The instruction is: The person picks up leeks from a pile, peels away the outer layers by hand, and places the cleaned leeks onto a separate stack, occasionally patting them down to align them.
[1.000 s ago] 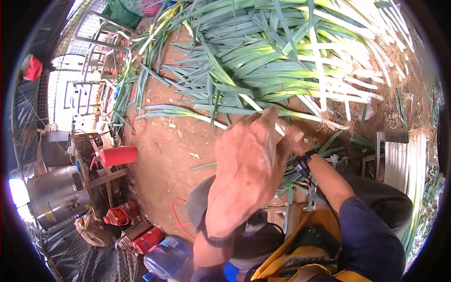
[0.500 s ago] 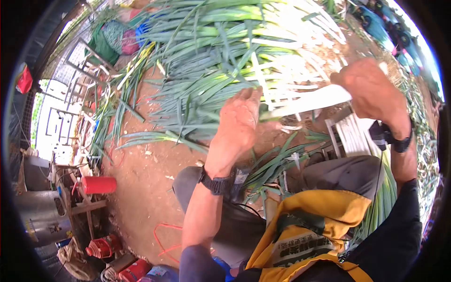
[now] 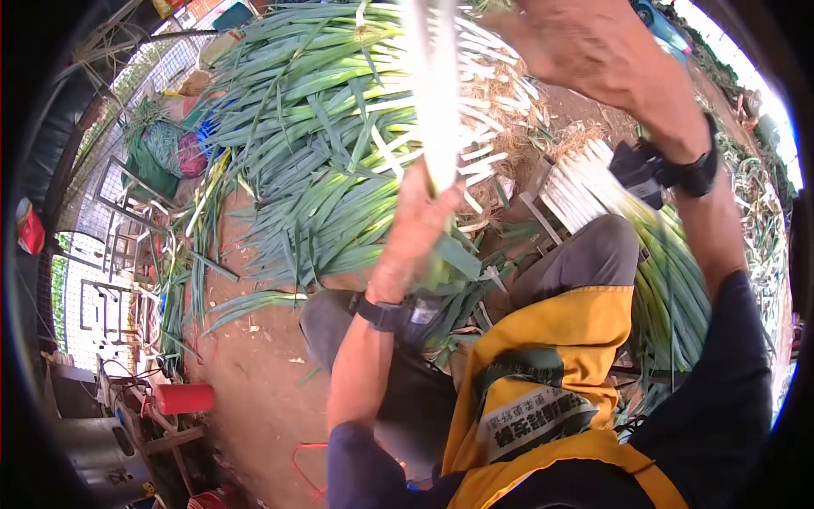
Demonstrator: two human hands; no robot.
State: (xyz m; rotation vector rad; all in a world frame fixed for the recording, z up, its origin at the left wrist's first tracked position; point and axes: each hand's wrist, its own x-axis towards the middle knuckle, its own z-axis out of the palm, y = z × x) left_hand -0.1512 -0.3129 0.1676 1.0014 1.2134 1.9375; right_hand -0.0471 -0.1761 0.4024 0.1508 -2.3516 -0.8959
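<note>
My left hand (image 3: 418,212) is closed around a leek (image 3: 437,110), whose bright white shaft points up and away from me, smeared by motion. Green leaves (image 3: 454,259) hang below that hand. To the upper right is my right hand (image 3: 593,64), raised beside the shaft; its fingers are blurred, and I cannot make out what they hold. Beyond my left hand spreads a large pile of leeks (image 3: 305,127), with white ends and roots toward the right. Trimmed white leeks (image 3: 585,187) lie stacked by my right knee, their green leaves trailing toward me.
A metal frame (image 3: 543,216) stands beside the stacked leeks. Loose leaves (image 3: 195,288) lie along the left side of the dirt floor (image 3: 254,356). Farther left are a red cylinder (image 3: 184,399) and a metal container (image 3: 97,458). A yellow apron (image 3: 585,331) covers my lap.
The leek has swung from lying sideways between both hands to pointing upward in my left hand. My right hand has moved up and left. The view has shifted right.
</note>
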